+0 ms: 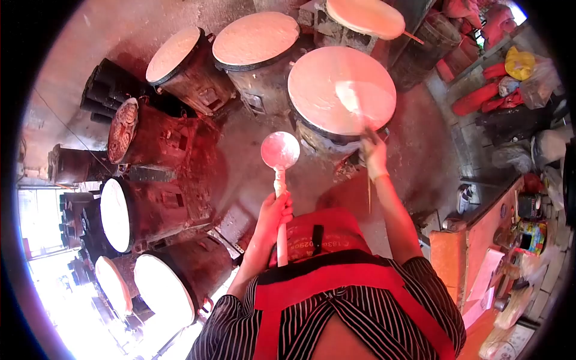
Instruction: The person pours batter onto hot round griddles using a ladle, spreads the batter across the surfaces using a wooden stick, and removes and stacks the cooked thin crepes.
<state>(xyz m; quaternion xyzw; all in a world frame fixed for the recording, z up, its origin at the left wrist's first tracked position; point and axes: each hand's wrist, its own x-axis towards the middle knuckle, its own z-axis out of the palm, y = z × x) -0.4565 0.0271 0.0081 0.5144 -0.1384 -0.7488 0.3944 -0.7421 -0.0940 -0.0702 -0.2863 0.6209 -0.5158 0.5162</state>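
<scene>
My left hand (275, 211) is closed around the long pale handle of a ladle (280, 150), whose round bowl is coated with whitish batter. The ladle is held upright in front of my red apron (327, 231), below the nearest griddle. My right hand (373, 155) is closed on a thin stick (369, 195) at the near right rim of that round griddle (318, 84). A pale layer of batter covers its top. The stick's far end is blurred over the batter, so its shape there is hidden. A brighter patch shows in the middle of the layer.
Other drum stoves with pale round tops (255, 39) stand in an arc to the left and behind. One stove (123, 129) has a dark, patchy top. Black cylinders (105, 90) are stacked at far left. A wooden table (480, 270) with packages is at right.
</scene>
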